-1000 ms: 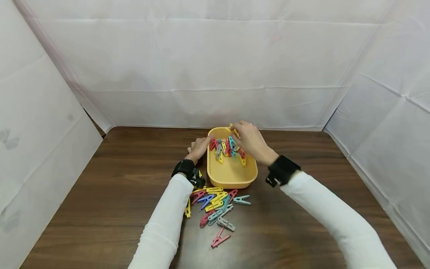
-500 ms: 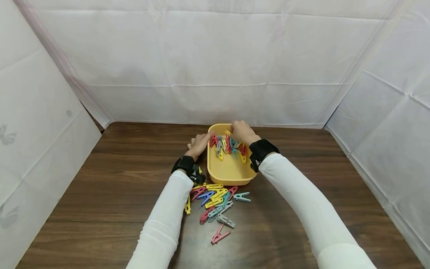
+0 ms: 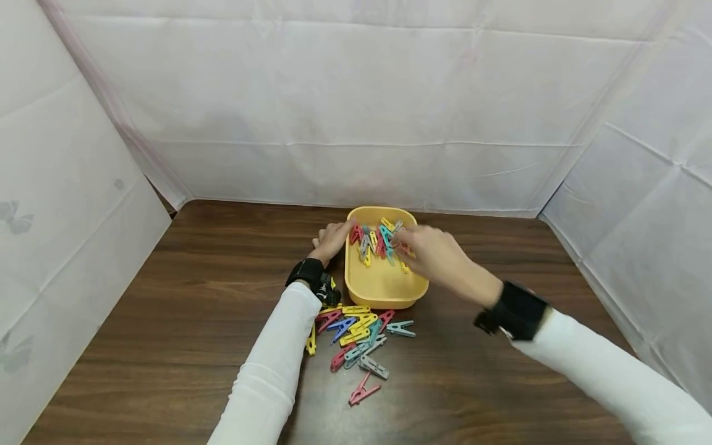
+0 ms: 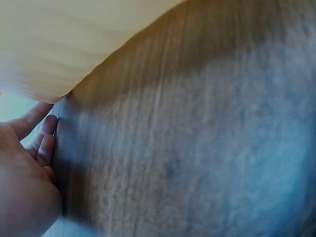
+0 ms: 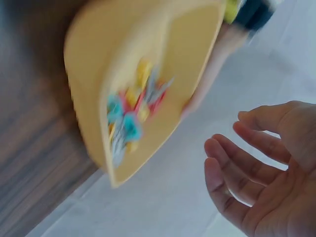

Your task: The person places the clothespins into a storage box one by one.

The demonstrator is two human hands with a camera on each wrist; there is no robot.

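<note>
Here I see my left hand [image 3: 332, 238] resting against the left wall of the tub [image 3: 384, 290], at about 9 o'clock from its middle. Its fingers lie almost straight along the yellow plastic and they grip nothing; the left wrist view shows the same, with the fingers [image 4: 42, 143] relaxed beside the tub [image 4: 64, 44] and the counter [image 4: 197, 148] below.

My right hand [image 3: 434, 253] hovers over the right rim of the tub, at about 3 o'clock from its middle. It is a little blurred in the head view. In the right wrist view the right hand [image 5: 266, 163] is open, the fingers [image 5: 232, 163] spread and loosely bent, and it holds nothing.

The tub stands on the counter [image 3: 194, 296] near the far edge, in the middle. Inside it, in the far half, at 12 o'clock, lies a heap of pegs [image 3: 378, 241] in red, teal, yellow and grey. The near half of the tub floor is bare yellow.

A second pile of pegs [image 3: 356, 337] lies on the counter just at 6 o'clock from the tub, close beside my left sleeve [image 3: 272, 364]. One pink peg [image 3: 364, 391] lies a bit apart, nearest to me.

White sheets [image 3: 356, 111] hang around the counter on three sides.
</note>
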